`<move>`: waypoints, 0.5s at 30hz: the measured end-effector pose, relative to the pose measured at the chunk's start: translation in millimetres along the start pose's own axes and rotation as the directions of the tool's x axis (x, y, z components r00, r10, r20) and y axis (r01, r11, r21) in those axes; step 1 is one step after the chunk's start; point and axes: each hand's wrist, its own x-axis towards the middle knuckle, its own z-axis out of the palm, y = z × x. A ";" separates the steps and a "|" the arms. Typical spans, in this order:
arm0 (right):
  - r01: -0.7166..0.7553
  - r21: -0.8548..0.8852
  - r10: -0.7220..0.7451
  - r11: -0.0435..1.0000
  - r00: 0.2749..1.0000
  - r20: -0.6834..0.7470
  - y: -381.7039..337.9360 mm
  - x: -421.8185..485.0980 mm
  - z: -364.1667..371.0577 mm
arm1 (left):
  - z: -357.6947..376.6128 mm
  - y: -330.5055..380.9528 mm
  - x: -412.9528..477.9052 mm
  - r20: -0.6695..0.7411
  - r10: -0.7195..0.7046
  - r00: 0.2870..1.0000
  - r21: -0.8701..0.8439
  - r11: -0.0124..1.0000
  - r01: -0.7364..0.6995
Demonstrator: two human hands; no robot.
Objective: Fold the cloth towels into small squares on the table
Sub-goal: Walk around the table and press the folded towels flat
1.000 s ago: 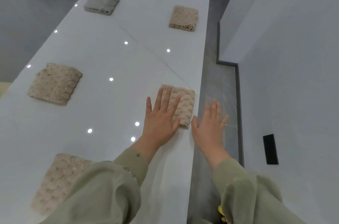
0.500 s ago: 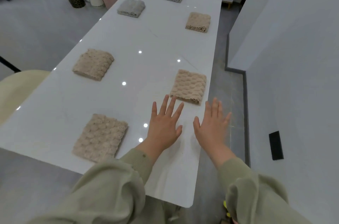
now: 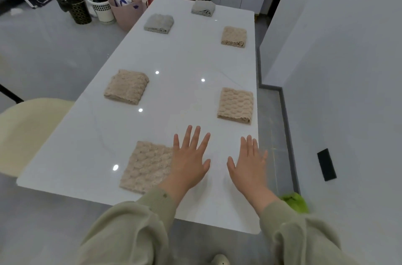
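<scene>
Both hands have drawn back from the right towel (image 3: 236, 105), which now lies well ahead of them. The left hand (image 3: 189, 162) and right hand (image 3: 249, 162) are flat, fingers spread, holding nothing, near the worktop's (image 3: 185, 95) front edge. The near towel (image 3: 148, 167), a folded square, lies just left of the left hand. The right hand is at the worktop's right edge. Open surface runs up the middle between left towel (image 3: 127, 86) and right towel.
</scene>
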 end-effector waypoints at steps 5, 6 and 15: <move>-0.017 0.229 0.017 0.973 1.000 0.000 -81.5 -6.2 18.7 | -0.1 -83.4 0.2 0.042 -0.023 0.999 -0.070 0.997 0.026; -0.015 0.283 0.017 0.959 1.000 -0.005 -98.9 -9.8 23.0 | 0.8 -101.1 -1.6 0.065 -0.042 0.997 -0.086 0.995 0.047; -0.127 0.479 0.136 0.868 0.991 0.015 -205.5 -30.6 59.2 | 22.3 -198.8 -19.6 0.128 0.092 0.987 -0.273 0.960 -0.054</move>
